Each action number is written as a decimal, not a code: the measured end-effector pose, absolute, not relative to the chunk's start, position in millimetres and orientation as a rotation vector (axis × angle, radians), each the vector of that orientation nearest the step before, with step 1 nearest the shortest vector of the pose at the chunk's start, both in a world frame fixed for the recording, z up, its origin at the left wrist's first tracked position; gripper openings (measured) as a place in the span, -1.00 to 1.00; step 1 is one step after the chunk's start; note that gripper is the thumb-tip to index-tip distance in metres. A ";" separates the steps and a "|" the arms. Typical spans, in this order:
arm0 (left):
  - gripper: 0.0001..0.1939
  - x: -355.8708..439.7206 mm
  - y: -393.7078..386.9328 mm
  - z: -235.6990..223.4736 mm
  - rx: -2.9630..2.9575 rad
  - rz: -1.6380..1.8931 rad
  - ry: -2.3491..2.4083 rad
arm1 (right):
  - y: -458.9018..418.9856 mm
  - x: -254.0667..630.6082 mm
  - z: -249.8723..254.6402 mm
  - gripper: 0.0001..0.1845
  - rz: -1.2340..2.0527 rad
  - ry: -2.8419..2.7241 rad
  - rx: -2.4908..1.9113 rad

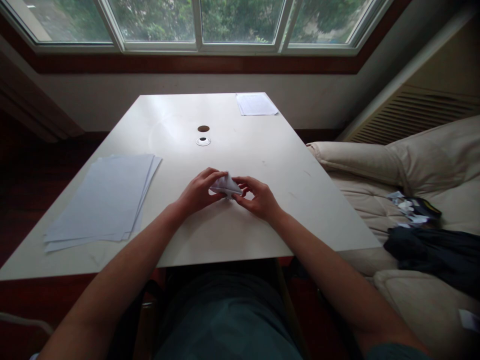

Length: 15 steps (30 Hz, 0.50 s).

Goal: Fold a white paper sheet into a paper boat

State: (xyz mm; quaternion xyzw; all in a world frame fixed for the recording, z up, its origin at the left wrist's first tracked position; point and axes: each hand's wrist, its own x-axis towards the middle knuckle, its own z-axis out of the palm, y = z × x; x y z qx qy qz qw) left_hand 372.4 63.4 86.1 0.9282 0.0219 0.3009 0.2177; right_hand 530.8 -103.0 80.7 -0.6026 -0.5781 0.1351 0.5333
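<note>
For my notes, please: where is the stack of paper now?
In the head view, the stack of paper lies on the left side of the white table, left of the left hand.

A white rectangular table (240,150) carries a loose stack of paper sheets (105,197) toward its left side and a smaller pile of sheets (256,104) at its far edge, with a round cable grommet (203,141) set into the top just beside a small round hole (203,128).
</note>
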 end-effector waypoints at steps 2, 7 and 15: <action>-0.38 372.1 63.3 86.9 2.551 0.828 0.058 | -103.1 530.9 80.8 -0.55 0.319 -1.379 -1.432; -0.35 371.7 61.6 88.7 2.433 0.798 0.096 | -102.6 532.6 79.9 -0.52 0.332 -1.329 -1.433; -0.47 372.0 62.8 87.4 2.213 0.587 0.336 | -101.7 534.3 78.8 -0.53 0.335 -1.258 -1.511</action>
